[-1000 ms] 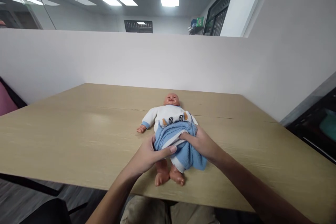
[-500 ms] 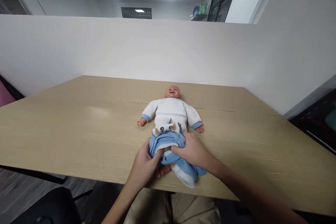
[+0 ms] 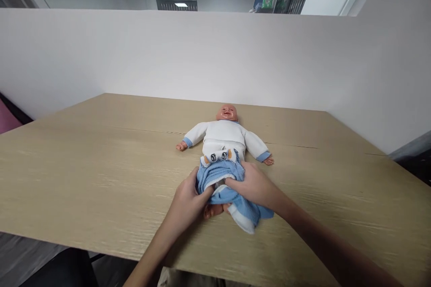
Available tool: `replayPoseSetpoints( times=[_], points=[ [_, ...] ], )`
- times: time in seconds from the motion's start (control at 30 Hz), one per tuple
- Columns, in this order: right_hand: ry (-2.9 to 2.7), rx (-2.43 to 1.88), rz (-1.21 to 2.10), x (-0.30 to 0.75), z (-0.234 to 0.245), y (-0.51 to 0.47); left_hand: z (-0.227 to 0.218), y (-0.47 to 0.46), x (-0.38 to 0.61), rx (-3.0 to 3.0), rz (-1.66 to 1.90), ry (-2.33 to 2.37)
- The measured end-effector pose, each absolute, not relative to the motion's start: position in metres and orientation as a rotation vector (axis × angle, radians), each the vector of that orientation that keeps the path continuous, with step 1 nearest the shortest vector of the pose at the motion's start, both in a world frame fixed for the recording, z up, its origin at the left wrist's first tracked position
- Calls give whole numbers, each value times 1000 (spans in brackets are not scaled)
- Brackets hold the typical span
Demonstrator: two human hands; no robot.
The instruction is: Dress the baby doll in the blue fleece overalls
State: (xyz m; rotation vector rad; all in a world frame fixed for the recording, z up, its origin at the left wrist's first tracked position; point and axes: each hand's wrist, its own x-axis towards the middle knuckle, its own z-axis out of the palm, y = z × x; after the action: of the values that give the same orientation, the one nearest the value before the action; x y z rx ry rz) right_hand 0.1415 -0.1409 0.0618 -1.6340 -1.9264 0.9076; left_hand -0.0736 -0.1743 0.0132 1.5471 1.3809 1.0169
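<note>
A baby doll (image 3: 222, 131) in a white top with blue cuffs lies on its back, head away from me. Bunched over its legs are blue doll pants (image 3: 220, 171) with a white band showing printed eyes. My left hand (image 3: 190, 195) grips the left side of the pants, thumb at the opening. On the other side, my right hand (image 3: 254, 184) is closed on the fabric, its thumb also at the opening. One white-edged part of the pants trails toward the lower right. The doll's bare feet (image 3: 213, 210) show below the cloth; its lower legs are mostly hidden.
The doll lies on a wooden table (image 3: 117, 166) near its front edge. A white partition (image 3: 202, 58) stands behind the table. A dark chair (image 3: 60, 271) is at the lower left, below the tabletop. Something pink (image 3: 8, 116) shows at the far left.
My view has shifted, so the doll and hands appear slightly farther right and higher. Both hands keep their hold on the pants, which keep nearly the same shape.
</note>
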Motion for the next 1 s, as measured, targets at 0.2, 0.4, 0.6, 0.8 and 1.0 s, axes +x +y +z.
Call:
replayPoseSetpoints(
  times=[0.2,0.4,0.6,0.8,1.0],
  points=[
    [-2107,-1529,973,138,86,-179,28,-224,-82,1404,950,1333],
    [-2250,-1522,801,127,62,-182,0,-228,-82,1547,811,1495],
    [-2457,-1652,625,117,51,-190,-10,-226,-78,1671,872,1519],
    [-2260,-1416,864,123,50,-192,-22,-229,-77,1427,1128,1313],
    [-2014,-1324,1077,130,45,-187,-11,-227,-73,1306,1295,1239]
  ],
)
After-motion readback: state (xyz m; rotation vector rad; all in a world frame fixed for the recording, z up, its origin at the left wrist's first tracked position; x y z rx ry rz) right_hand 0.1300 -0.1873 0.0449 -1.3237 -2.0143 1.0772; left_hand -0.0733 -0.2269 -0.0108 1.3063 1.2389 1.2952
